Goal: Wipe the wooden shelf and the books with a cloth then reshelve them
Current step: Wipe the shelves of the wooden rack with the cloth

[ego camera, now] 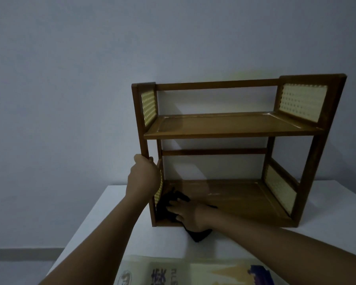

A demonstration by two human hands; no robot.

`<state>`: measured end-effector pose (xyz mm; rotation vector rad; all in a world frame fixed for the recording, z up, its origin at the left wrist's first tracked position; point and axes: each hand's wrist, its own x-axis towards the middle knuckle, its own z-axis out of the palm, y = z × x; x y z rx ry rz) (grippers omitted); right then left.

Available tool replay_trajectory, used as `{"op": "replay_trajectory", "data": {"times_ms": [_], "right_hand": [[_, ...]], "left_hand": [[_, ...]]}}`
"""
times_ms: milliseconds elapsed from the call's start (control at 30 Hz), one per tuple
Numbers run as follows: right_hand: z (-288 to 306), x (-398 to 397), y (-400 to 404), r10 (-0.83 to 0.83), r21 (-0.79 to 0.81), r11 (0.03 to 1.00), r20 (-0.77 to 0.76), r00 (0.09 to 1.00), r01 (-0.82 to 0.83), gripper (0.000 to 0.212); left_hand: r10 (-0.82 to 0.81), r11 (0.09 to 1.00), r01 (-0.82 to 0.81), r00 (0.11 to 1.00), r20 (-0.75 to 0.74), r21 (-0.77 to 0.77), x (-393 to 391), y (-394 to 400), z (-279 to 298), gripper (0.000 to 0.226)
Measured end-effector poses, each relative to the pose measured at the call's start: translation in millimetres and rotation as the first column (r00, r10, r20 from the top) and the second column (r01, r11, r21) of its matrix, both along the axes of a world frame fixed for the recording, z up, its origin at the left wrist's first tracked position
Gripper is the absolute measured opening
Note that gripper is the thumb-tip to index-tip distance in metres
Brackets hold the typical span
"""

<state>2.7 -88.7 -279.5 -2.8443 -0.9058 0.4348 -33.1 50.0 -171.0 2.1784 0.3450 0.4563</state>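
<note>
The shelf point(232, 128), a two-tier wooden unit with pale perforated side panels, stands upright on a white table point(95, 227) against a plain wall point(90, 79). Both tiers carry no books. The left hand point(143, 175) grips the unit's front left post just below the upper tier, fingers curled round the wood and thumb on the near side. The right hand point(186, 214) lies flat, fingers spread and fairly straight, pressing a dark cloth point(198, 236) onto the lower tier at its front left corner. Part of the cloth lies bunched ahead of the fingertips against the left side panel; another part hangs over the front edge of the lower tier and rests on the table just in front of the unit. The right forearm crosses the table from the lower right; the left forearm comes up from the lower left. Books point(193, 272) lie flat on the table at the near edge of view, well apart from the unit, showing a pale cover with printed lettering and a dark blue patch toward the right; how many are there cannot be told. Lighting is dim, and the lower tier's surface shows faint reflections.
</note>
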Motion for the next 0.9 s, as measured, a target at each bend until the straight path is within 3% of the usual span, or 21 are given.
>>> {"op": "replay_trajectory", "data": {"times_ms": [233,400,567,733,900], "right_hand": [[-1,60,30,-0.191,-0.076,0.978,0.070,0.979,0.196,0.062],[1,73,32,-0.194,-0.008,0.981,0.063,0.979,0.195,0.064],[-6,63,-33,-0.305,-0.017,0.952,0.060,0.951,0.306,0.064],[-9,46,-146,-0.503,0.018,0.862,0.169,0.848,0.507,0.069],[-9,20,-183,-0.568,-0.002,0.817,0.175,0.804,0.577,0.044]], "left_hand": [[0.017,0.996,-0.021,0.998,0.056,0.083,7,1,-8,0.028],[0.049,0.991,-0.059,0.996,0.080,0.122,10,5,-10,0.029],[0.041,0.992,-0.048,0.997,0.060,0.119,9,1,-10,0.031],[0.069,0.993,-0.072,0.997,0.044,0.090,8,-3,-7,0.032],[0.102,0.991,-0.103,0.995,0.026,0.084,8,-7,-6,0.031]]}}
